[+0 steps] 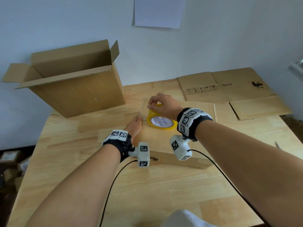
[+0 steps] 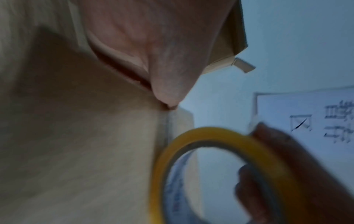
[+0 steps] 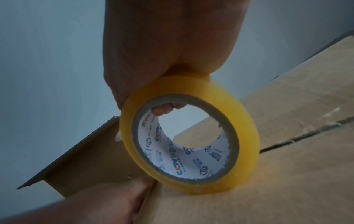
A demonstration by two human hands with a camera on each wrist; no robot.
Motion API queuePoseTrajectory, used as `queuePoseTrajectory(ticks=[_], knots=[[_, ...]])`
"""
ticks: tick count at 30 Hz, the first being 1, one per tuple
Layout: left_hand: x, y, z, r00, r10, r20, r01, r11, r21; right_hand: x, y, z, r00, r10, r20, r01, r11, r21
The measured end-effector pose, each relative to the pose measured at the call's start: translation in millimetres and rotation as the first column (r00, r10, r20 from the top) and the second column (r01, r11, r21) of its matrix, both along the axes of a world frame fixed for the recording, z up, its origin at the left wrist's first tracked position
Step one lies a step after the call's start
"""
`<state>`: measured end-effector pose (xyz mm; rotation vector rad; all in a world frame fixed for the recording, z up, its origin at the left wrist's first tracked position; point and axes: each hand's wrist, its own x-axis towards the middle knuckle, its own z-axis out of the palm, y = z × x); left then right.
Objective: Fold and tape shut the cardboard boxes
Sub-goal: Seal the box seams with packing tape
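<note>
A low, closed cardboard box (image 1: 157,140) lies in the middle of the wooden table (image 1: 147,185). My right hand (image 1: 157,104) grips a yellow tape roll (image 1: 161,122) by its top; the roll stands on edge on the box lid near the left end. In the right wrist view the roll (image 3: 191,136) touches the lid (image 3: 287,174), just in front of the dark seam (image 3: 306,136) between the flaps. My left hand (image 1: 137,122) lies with straight fingers against the box's left edge, beside the roll. The left wrist view shows its palm (image 2: 153,53) on cardboard and the roll (image 2: 164,159) close by.
A large open box (image 1: 78,89) stands at the back left with its flaps up. Flattened printed cardboard (image 1: 229,92) covers the back right. A small metal tool (image 1: 277,145) lies at the right edge. Two black cables (image 1: 111,185) trail from my wrists. A paper sheet (image 1: 158,12) hangs on the wall.
</note>
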<state>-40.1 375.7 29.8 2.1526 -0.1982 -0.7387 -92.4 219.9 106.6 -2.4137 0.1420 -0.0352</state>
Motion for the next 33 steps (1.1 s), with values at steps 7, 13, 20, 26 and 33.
queuePoseTrajectory(ticks=[7, 13, 20, 26, 33], knots=[[23, 10, 75, 0.968, 0.098, -0.231, -0.167, 0.937, -0.306, 2, 4, 1, 0.999, 0.005, -0.034, -0.006, 1.0, -0.026], [14, 13, 79, 0.978, -0.086, -0.191, 0.028, 0.957, -0.287, 5, 6, 5, 0.994, 0.052, -0.096, -0.062, 0.992, -0.113], [13, 11, 81, 0.985, -0.038, -0.171, -0.021, 0.943, -0.331, 9, 11, 6, 0.988, 0.042, -0.148, -0.066, 0.985, -0.157], [11, 8, 84, 0.989, -0.039, -0.145, -0.009, 0.949, -0.314, 13, 16, 12, 0.968, -0.04, -0.248, 0.016, 0.995, -0.099], [11, 5, 79, 0.993, 0.035, -0.117, -0.069, 0.951, -0.301, -2, 7, 14, 0.984, -0.035, -0.174, 0.027, 0.998, -0.053]])
